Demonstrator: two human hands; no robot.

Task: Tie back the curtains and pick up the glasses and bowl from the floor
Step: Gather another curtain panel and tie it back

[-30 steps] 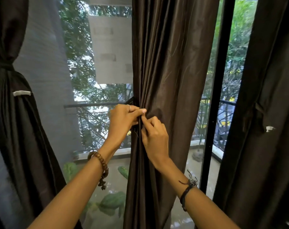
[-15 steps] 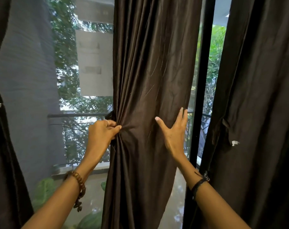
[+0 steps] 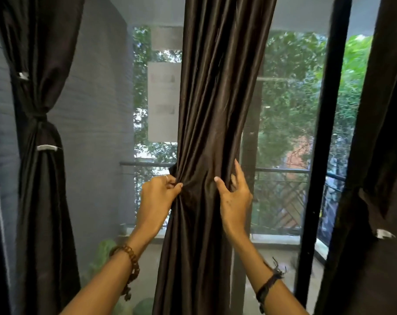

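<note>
A dark brown middle curtain (image 3: 212, 105) hangs in front of me, gathered at waist height. My left hand (image 3: 157, 197) pinches its left edge, where a dark tie end pokes out. My right hand (image 3: 235, 197) curls round the curtain's right edge, thumb in front and fingers reaching behind the fabric. The left curtain (image 3: 39, 178) is bunched and bound with a dark tie (image 3: 39, 117). The right curtain (image 3: 374, 178) hangs at the frame's edge with a loose tie strap (image 3: 370, 201). No glasses or bowl are in view.
A black window frame post (image 3: 322, 155) stands between the middle and right curtains. Through the glass are a balcony railing (image 3: 281, 170), a grey wall (image 3: 95, 133), green potted plants (image 3: 102, 253) and trees.
My right hand went from pinching beside the left hand, to lying flat on the fabric, to curling round the curtain's right edge, narrowing the bundle. My left hand kept its pinch. My view tilted upward.
</note>
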